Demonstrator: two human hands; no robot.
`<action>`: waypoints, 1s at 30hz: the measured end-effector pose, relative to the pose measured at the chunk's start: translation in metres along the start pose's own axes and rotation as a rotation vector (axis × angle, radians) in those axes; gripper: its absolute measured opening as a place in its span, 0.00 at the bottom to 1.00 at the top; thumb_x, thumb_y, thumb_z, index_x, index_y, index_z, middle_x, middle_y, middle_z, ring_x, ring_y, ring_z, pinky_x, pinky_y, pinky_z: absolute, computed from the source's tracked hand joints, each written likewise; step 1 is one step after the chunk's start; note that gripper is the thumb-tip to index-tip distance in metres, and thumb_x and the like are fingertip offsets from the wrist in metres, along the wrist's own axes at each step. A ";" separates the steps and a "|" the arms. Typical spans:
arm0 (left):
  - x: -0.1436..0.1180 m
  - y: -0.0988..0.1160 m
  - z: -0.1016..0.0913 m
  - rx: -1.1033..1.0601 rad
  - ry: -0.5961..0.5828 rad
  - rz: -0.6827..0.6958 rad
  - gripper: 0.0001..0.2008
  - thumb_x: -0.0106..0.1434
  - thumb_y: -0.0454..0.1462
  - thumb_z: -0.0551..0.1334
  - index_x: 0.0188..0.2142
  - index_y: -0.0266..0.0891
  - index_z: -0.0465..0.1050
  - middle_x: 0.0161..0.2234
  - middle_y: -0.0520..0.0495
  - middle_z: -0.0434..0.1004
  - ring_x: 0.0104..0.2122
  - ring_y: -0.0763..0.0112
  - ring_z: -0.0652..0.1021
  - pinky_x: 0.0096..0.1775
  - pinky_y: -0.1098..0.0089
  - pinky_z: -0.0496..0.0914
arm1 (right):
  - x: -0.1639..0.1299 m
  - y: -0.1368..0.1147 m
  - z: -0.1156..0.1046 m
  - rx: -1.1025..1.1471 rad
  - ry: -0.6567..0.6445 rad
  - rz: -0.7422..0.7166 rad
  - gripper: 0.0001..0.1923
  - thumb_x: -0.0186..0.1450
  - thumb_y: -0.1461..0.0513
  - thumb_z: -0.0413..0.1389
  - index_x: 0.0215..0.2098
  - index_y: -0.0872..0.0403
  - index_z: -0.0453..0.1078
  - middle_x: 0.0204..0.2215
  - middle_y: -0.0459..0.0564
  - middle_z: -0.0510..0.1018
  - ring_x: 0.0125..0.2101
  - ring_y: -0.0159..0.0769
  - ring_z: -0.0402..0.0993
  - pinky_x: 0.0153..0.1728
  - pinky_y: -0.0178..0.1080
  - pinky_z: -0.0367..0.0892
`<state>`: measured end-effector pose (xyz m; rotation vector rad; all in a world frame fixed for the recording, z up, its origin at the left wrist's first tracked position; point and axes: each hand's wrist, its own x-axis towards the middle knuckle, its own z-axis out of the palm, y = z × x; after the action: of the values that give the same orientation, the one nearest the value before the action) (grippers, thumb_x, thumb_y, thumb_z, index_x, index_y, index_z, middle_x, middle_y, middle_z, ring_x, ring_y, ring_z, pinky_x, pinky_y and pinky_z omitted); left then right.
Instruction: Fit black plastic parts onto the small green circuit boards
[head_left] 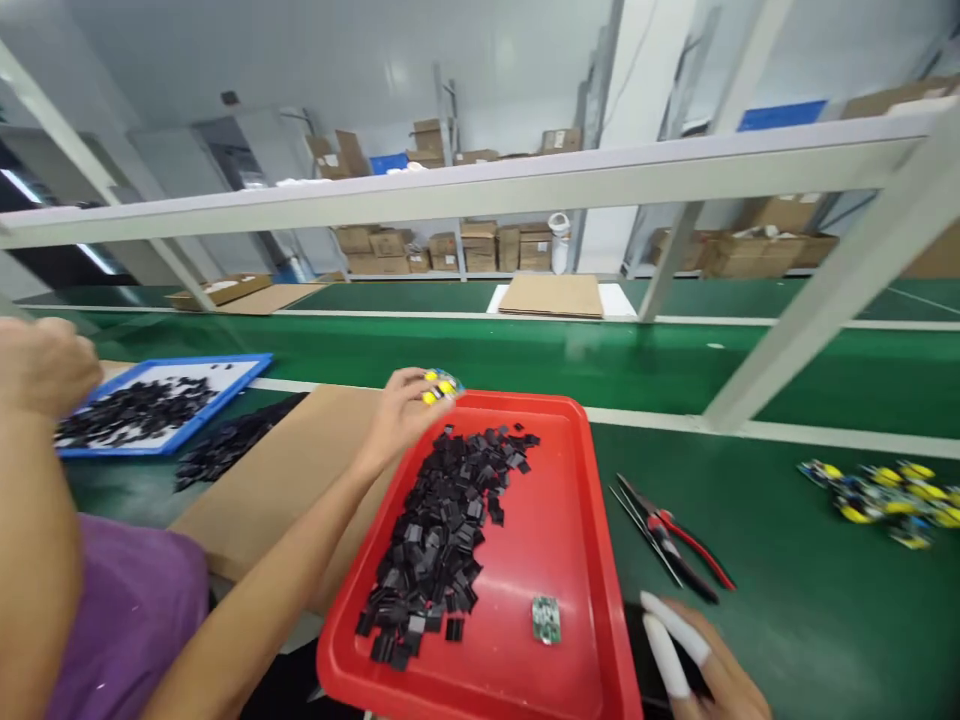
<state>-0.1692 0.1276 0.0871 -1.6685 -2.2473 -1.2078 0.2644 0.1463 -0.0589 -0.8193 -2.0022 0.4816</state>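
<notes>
My left hand is closed on a small circuit board with yellow parts, above the far left rim of a red tray. Many black square pieces are heaped in the tray's left half. A bare green circuit board lies at its near right. My right hand, with white covers on two fingertips, is low beside the tray's right edge. Its covered fingers stretch out over a dark item that is too hidden to name.
Red-and-black pliers and metal tweezers lie right of the tray. Several yellow-topped boards are piled farther right. At left are cardboard, a blue-rimmed tray of black pieces, and a co-worker's arm. A shelf beam crosses overhead.
</notes>
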 end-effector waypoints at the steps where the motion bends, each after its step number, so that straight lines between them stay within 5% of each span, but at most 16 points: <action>1: -0.018 0.023 0.009 -0.049 -0.108 0.087 0.17 0.61 0.46 0.72 0.47 0.45 0.82 0.55 0.45 0.73 0.56 0.58 0.76 0.60 0.57 0.71 | 0.002 0.000 -0.001 0.033 0.029 0.020 0.16 0.71 0.61 0.56 0.56 0.42 0.75 0.44 0.52 0.84 0.40 0.50 0.85 0.41 0.51 0.81; 4: -0.078 0.078 0.036 -0.170 -0.501 0.346 0.18 0.60 0.45 0.73 0.49 0.48 0.82 0.56 0.43 0.74 0.54 0.58 0.78 0.56 0.61 0.75 | 0.009 -0.007 -0.005 0.105 0.082 0.065 0.13 0.71 0.62 0.57 0.52 0.47 0.78 0.43 0.53 0.84 0.40 0.47 0.84 0.42 0.47 0.81; 6: -0.109 0.098 0.051 -0.185 -0.648 0.381 0.17 0.62 0.43 0.72 0.51 0.46 0.81 0.57 0.40 0.73 0.54 0.56 0.78 0.56 0.59 0.75 | 0.014 -0.017 -0.008 0.172 0.069 0.050 0.14 0.71 0.65 0.57 0.53 0.48 0.77 0.44 0.54 0.83 0.41 0.46 0.83 0.42 0.46 0.81; 10: -0.132 0.117 0.055 -0.178 -0.667 0.281 0.15 0.65 0.39 0.69 0.52 0.45 0.80 0.59 0.37 0.71 0.58 0.51 0.76 0.59 0.52 0.72 | 0.024 -0.035 -0.007 0.253 -0.065 -0.092 0.24 0.71 0.68 0.57 0.64 0.49 0.69 0.52 0.57 0.80 0.51 0.47 0.79 0.50 0.49 0.79; 14: -0.145 0.137 0.032 -0.328 -0.736 0.072 0.20 0.72 0.40 0.62 0.62 0.47 0.70 0.49 0.45 0.80 0.48 0.63 0.82 0.52 0.62 0.77 | 0.038 -0.050 -0.003 0.320 -0.179 -0.342 0.31 0.71 0.72 0.55 0.70 0.52 0.61 0.61 0.61 0.74 0.61 0.49 0.71 0.59 0.54 0.73; 17: -0.169 0.145 0.023 -0.382 -0.643 0.026 0.22 0.73 0.38 0.62 0.64 0.48 0.65 0.51 0.47 0.82 0.47 0.66 0.83 0.49 0.67 0.79 | 0.042 -0.061 0.002 0.434 -0.153 -0.398 0.31 0.69 0.76 0.55 0.69 0.55 0.62 0.57 0.61 0.77 0.57 0.46 0.75 0.56 0.50 0.76; 23: -0.217 0.143 0.042 -0.091 -0.015 0.381 0.30 0.66 0.25 0.65 0.66 0.36 0.64 0.51 0.39 0.82 0.49 0.61 0.83 0.52 0.66 0.78 | 0.024 -0.083 0.020 0.438 0.029 -0.188 0.25 0.66 0.76 0.60 0.59 0.54 0.71 0.47 0.57 0.80 0.45 0.41 0.80 0.45 0.42 0.79; 27: -0.222 0.141 0.046 -0.063 0.017 0.297 0.24 0.66 0.25 0.66 0.60 0.37 0.69 0.45 0.43 0.84 0.43 0.63 0.84 0.48 0.66 0.78 | 0.026 -0.081 0.027 0.359 0.040 -0.195 0.23 0.67 0.75 0.60 0.57 0.54 0.71 0.43 0.56 0.79 0.41 0.40 0.79 0.40 0.41 0.77; 30: -0.218 0.130 0.045 -0.020 -0.105 0.128 0.14 0.69 0.30 0.65 0.53 0.39 0.71 0.40 0.45 0.83 0.38 0.63 0.83 0.42 0.63 0.79 | 0.038 -0.062 0.026 0.207 -0.105 -0.206 0.19 0.69 0.71 0.59 0.57 0.53 0.70 0.43 0.56 0.81 0.43 0.45 0.78 0.44 0.48 0.76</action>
<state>0.0430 0.0003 0.0168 -1.8933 -2.1532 -1.1432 0.2051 0.1283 -0.0123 -0.4642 -2.0640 0.6101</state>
